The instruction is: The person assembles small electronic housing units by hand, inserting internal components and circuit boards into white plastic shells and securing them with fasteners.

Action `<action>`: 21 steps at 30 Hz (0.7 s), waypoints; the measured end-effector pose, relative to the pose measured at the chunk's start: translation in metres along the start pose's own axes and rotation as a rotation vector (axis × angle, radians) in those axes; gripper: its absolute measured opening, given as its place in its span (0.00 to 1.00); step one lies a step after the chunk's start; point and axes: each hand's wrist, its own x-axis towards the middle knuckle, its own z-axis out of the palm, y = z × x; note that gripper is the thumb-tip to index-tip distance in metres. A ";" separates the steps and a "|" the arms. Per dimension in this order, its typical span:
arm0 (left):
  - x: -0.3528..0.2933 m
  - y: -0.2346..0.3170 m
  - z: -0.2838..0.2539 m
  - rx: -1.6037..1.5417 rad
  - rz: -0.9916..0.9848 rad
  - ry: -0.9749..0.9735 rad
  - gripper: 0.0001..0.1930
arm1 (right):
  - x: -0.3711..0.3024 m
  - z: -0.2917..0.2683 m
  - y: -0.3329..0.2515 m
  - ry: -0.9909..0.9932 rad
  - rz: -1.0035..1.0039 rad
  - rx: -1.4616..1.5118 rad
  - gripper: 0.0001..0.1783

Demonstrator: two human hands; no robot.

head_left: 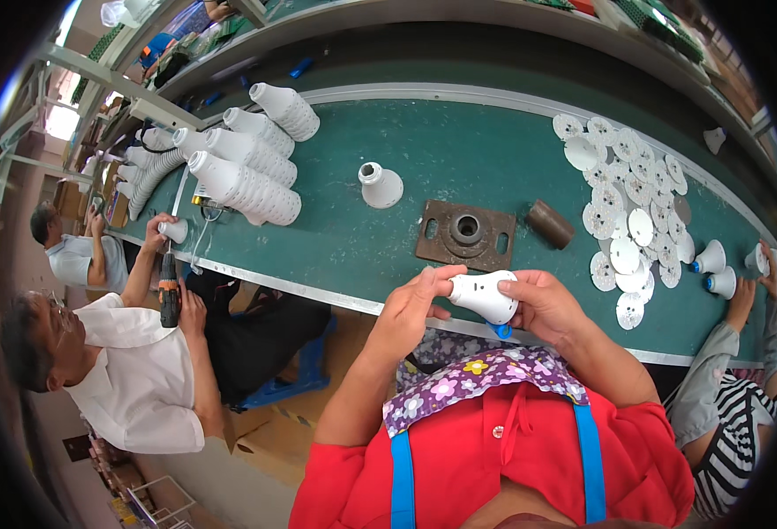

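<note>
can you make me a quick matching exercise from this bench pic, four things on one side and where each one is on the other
Things:
1. white bulb housing
2. brown metal fixture plate
3. round white discs
4. stacked white housings

Places:
A. spread over the mat's right side
B. lying in rows at the mat's left
C. held in both hands
D. flat on the mat just beyond the hands

Pairs: 1-C, 2-D, 3-A, 4-B

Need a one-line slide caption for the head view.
Both hands, left and right, grip a white bulb housing above the green bench beside a metal fixture.
</note>
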 end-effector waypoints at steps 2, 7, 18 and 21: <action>0.004 0.000 0.003 0.040 -0.069 0.017 0.33 | 0.002 -0.001 0.000 -0.015 0.030 0.021 0.16; 0.007 0.000 0.004 -0.177 -0.134 0.040 0.24 | 0.005 -0.002 -0.001 -0.030 0.005 -0.009 0.16; -0.004 -0.019 0.009 -0.160 0.037 0.158 0.10 | -0.012 0.027 -0.002 0.066 -0.374 -0.538 0.15; -0.007 -0.016 0.010 -0.020 0.079 0.206 0.08 | -0.011 0.026 0.005 0.098 -0.533 -0.575 0.14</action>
